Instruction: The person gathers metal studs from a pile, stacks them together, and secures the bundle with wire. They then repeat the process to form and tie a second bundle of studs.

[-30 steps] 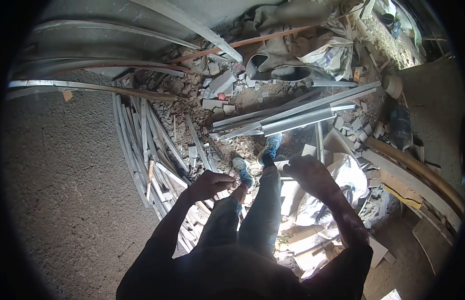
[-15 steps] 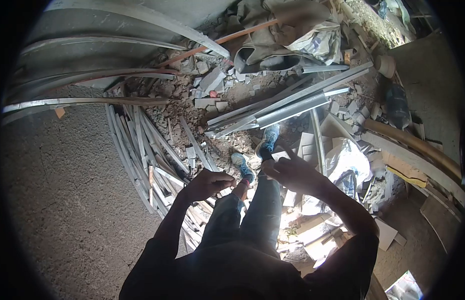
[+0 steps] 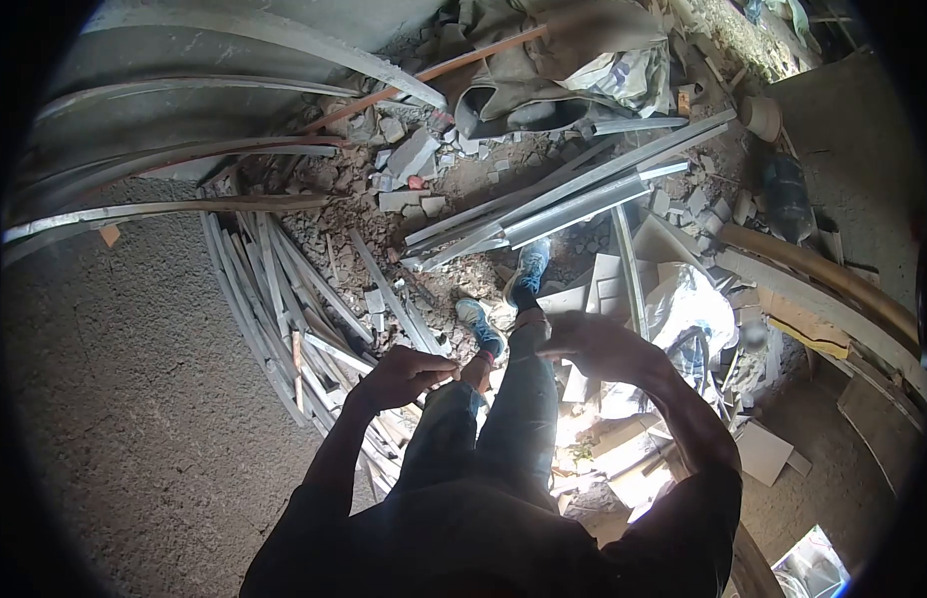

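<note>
My left hand [image 3: 408, 375] is closed in front of my left thigh, thumb and fingers pressed together. Whatever it may pinch is too small to make out. Over my right knee is my right hand [image 3: 598, 349], blurred and dark, its fingers pointing left and their exact pose unclear. Below the hands are my jeans [image 3: 516, 429] and my sneakers [image 3: 476, 321] on the rubble. Long metal profiles [image 3: 573, 204] lie just beyond my feet. Beside my left arm is a pile of thin strips [image 3: 284, 299].
Long strips [image 3: 274, 40] lean across the wall at the upper left. Broken tiles [image 3: 413, 154] and a grey cloth [image 3: 513, 105] lie ahead. On the right are a white plastic bag [image 3: 692, 314], a dark bottle [image 3: 787, 199] and a long curved tube [image 3: 832, 264].
My right hand has dropped slightly, and its raised fingers have come down. My left hand has shifted slightly left, still closed. The view has moved a little.
</note>
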Available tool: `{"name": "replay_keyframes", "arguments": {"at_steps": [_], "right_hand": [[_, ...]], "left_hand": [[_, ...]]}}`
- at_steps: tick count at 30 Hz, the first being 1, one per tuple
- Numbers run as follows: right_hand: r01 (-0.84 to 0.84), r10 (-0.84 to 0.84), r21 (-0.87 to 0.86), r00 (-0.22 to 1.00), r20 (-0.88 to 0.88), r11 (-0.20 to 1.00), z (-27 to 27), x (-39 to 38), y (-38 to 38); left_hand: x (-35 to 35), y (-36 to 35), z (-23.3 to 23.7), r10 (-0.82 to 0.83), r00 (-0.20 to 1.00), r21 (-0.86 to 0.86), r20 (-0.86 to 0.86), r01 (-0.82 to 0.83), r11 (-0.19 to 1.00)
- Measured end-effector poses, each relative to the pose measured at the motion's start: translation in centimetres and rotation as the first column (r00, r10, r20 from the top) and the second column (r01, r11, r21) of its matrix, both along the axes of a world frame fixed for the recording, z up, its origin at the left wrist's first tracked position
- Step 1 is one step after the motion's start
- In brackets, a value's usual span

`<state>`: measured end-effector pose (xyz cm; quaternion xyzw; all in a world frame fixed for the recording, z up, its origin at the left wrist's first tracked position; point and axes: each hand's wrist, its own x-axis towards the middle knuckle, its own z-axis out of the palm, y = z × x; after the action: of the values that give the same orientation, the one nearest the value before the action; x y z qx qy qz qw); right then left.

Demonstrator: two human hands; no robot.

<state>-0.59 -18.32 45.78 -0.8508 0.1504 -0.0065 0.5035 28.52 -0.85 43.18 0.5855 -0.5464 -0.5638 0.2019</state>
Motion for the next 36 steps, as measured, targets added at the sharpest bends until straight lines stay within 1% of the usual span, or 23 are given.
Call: {"name": "replay_keyframes", "arguments": {"at_steps": [2,4,5,6,8,10,12,15,16,18,20,22,24,25,26,28,30,31,32,33,34,35,36], "right_hand": [[-0.089,0.092,0.095,0.995,-0.028,0.992,0.1,0.0,0.2],[-0.213,0.182,-0.056,0.923,-0.339,0.976,0.4,0.2,1.0],[-0.163,0.111,-0.121,0.929,-0.352,0.979,0.4,0.3,1.2],[-0.164,0.112,-0.122,0.930,-0.350,0.979,0.0,0.2,1.0],[0.085,-0.132,-0.223,0.971,-0.202,0.971,-0.6,0.2,0.3],[0.108,-0.162,-0.266,0.968,-0.190,0.958,-0.9,0.6,0.6],[0.231,-0.290,-0.338,0.947,-0.138,0.913,-0.8,1.0,1.1],[0.182,-0.197,-0.383,0.980,-0.001,0.906,-0.6,1.0,0.5],[0.183,-0.198,-0.383,0.980,0.000,0.906,-0.3,1.3,0.4],[0.032,-0.025,-0.416,0.999,0.022,0.909,0.6,2.4,0.5],[-0.026,0.034,-0.396,0.999,0.014,0.918,1.6,3.5,0.7],[0.090,-0.036,-0.489,0.992,0.119,0.867,2.1,4.2,0.8],[0.106,-0.112,-0.453,0.994,0.014,0.885,2.4,4.1,0.8],[0.218,-0.161,-0.527,0.975,0.153,0.821,2.3,4.2,0.7],[0.333,-0.189,-0.580,0.937,0.295,0.743,2.4,4.3,0.4],[0.371,-0.157,-0.632,0.916,0.368,0.681,2.9,4.7,0.1],[0.791,-0.551,-0.317,0.598,0.581,0.524,3.3,6.0,1.6],[0.793,-0.668,-0.132,0.578,0.468,0.594,1.8,6.3,2.6],[0.698,-0.699,0.090,0.685,0.204,0.710,-0.7,6.3,4.5],[0.598,-0.622,0.340,0.782,-0.050,0.725,-2.3,6.4,6.4],[0.406,-0.328,0.197,0.884,-0.334,0.892,-0.3,6.9,6.8],[0.320,-0.225,0.589,0.947,-0.231,0.742,-3.8,6.6,9.4],[0.184,-0.249,0.765,0.968,-0.033,0.617,-6.0,6.4,12.4]], "left_hand": [[0.1,-0.1,0.0,-0.139,0.990,-0.024,-0.029,0.138,0.990],[-0.3,-0.7,0.7,-0.177,0.984,-0.050,0.022,0.178,0.983],[-0.7,-1.2,1.1,-0.224,0.972,-0.056,0.066,0.228,0.972],[-1.1,-1.5,1.2,-0.271,0.957,-0.059,0.108,0.278,0.959],[-1.7,-1.4,1.5,-0.215,0.973,-0.079,0.087,0.222,0.972],[-2.0,-1.4,2.0,-0.148,0.988,-0.084,0.054,0.152,0.985],[-1.5,-1.0,1.4,-0.127,0.988,-0.050,0.086,0.132,0.990],[-1.5,-1.5,2.0,0.012,0.931,-0.215,0.365,0.072,0.974],[-2.1,-2.5,2.7,0.012,0.930,-0.215,0.367,0.072,0.974],[-3.9,-4.3,3.7,0.025,0.942,-0.470,0.334,0.143,0.871],[-5.9,-5.1,3.8,-0.033,0.972,-0.492,0.232,0.146,0.858],[-8.1,-4.9,2.9,0.225,0.974,-0.330,-0.029,-0.221,0.918],[-8.6,-5.2,2.3,0.482,0.862,-0.010,-0.155,-0.490,0.872],[-8.5,-5.6,2.5,0.581,0.772,0.116,-0.258,-0.572,0.812],[-8.5,-6.0,2.9,0.573,0.772,0.032,-0.275,-0.588,0.808],[-7.5,-7.0,4.1,0.560,0.778,0.137,-0.287,-0.545,0.827],[-6.3,-8.4,5.3,0.701,0.590,0.322,-0.400,-0.626,0.710],[-5.7,-9.0,4.8,0.749,0.486,0.317,-0.450,-0.697,0.643],[-4.8,-9.9,4.8,0.766,0.361,0.357,-0.532,-0.724,0.590],[-3.7,-10.8,4.4,0.788,0.205,0.416,-0.581,-0.757,0.504],[-2.2,-11.4,3.5,0.688,0.135,0.376,-0.713,-0.754,0.538],[-1.0,-12.3,3.0,0.646,0.071,0.378,-0.760,-0.760,0.529],[0.0,-12.9,2.7,0.601,0.006,0.378,-0.799,-0.773,0.509]]}}
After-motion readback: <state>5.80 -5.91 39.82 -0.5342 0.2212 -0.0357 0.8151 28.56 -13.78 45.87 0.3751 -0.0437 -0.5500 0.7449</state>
